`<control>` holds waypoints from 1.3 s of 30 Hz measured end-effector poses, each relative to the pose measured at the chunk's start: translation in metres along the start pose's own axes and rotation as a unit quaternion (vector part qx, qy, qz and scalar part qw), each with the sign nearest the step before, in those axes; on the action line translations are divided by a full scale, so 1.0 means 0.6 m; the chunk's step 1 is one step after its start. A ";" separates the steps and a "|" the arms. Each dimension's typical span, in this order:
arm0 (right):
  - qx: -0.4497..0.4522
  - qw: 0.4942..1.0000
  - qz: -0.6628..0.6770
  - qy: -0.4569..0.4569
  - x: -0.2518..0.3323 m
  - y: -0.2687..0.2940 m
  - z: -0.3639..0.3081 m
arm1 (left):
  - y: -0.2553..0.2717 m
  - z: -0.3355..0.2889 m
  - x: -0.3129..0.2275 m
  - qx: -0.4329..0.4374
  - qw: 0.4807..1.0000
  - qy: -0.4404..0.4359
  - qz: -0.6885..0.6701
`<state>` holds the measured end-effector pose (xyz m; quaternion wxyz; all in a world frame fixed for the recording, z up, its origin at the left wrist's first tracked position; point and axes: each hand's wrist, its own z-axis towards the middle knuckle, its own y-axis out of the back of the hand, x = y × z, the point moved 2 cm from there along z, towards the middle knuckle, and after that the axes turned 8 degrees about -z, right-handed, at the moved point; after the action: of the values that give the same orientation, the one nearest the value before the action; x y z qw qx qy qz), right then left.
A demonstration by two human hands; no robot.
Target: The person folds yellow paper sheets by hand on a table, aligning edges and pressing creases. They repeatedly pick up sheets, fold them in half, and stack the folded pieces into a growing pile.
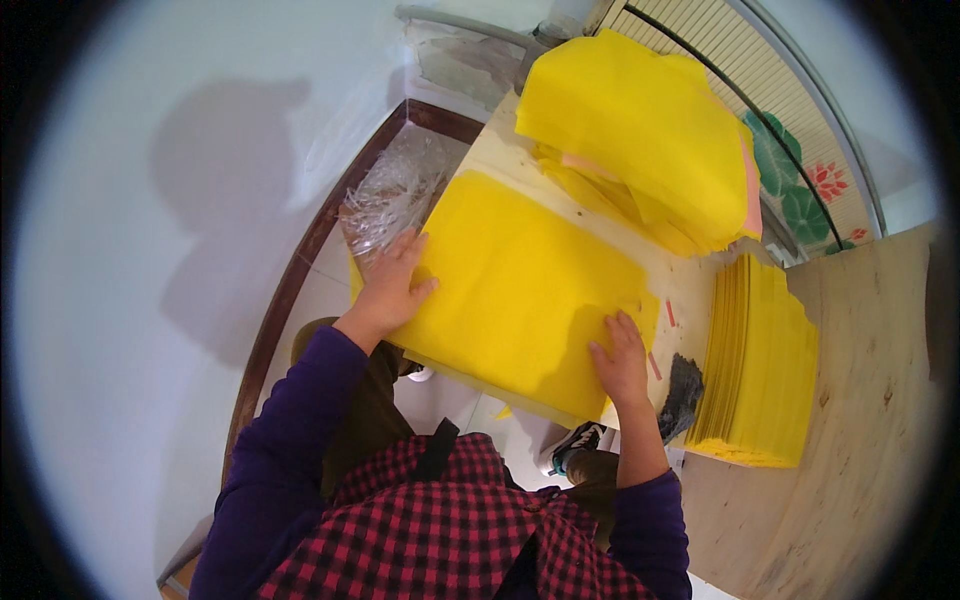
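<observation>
A flat yellow sheet point(510, 290), thin and cloth-like, lies spread over the near part of a wooden tabletop point(668, 268). My left hand point(392, 285) rests on its left edge, fingers apart and pointing away from me. On the right edge lies my right hand point(622, 362), its fingers stretched out and the thumb apart. Neither hand holds anything. Whether there are more sheets beneath this one, I cannot tell.
Behind the sheet is a loose heap of yellow sheets point(630, 130) with pinkish layers. A tall yellow stack point(758, 365) stands at the right on a wooden board point(850, 400). A dark grey rag point(682, 398) lies near my right hand; clear plastic strands point(395, 195) are at the left.
</observation>
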<state>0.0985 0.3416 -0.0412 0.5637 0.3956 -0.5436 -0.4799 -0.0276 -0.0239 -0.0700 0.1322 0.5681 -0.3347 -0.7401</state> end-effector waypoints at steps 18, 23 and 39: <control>-0.157 0.987 0.039 0.024 0.031 0.153 0.107 | -0.013 0.013 0.032 -0.032 0.989 0.035 -0.139; -0.123 0.985 0.118 -0.029 0.029 0.129 0.114 | -0.010 0.002 0.032 -0.037 0.988 0.064 -0.133; -0.067 0.962 0.188 -0.185 -0.022 0.029 -0.089 | -0.017 0.007 0.021 -0.044 0.987 0.049 -0.145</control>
<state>0.1538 0.3545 -0.0328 0.5583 0.1516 -0.6697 -0.4657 -0.0338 -0.0220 -0.0858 0.0647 0.6399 -0.2087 -0.7367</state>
